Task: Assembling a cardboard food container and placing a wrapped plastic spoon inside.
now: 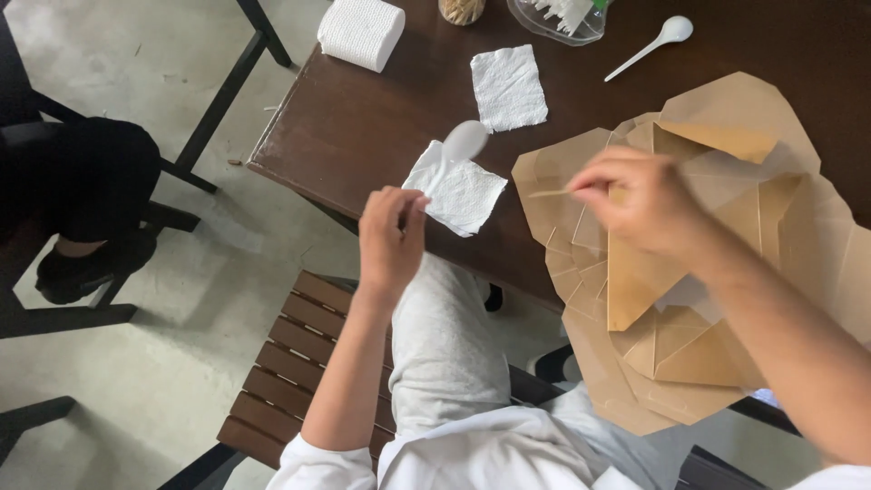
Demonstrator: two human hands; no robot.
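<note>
A heap of flattened brown paper takeaway boxes (pixel 689 272) lies on the right of the dark wooden table (pixel 363 127), overhanging its near edge. At the far edge sits a clear plastic bag (pixel 553 18) with white pieces inside, next to a wrapped white block of paper napkins (pixel 361 32) at the left corner. No labels, signs or screens show.

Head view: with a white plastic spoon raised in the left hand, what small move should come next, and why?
Probably lower the spoon onto the napkin right beneath it: the left hand holds it above that napkin, while the right hand pinches a toothpick.
</note>
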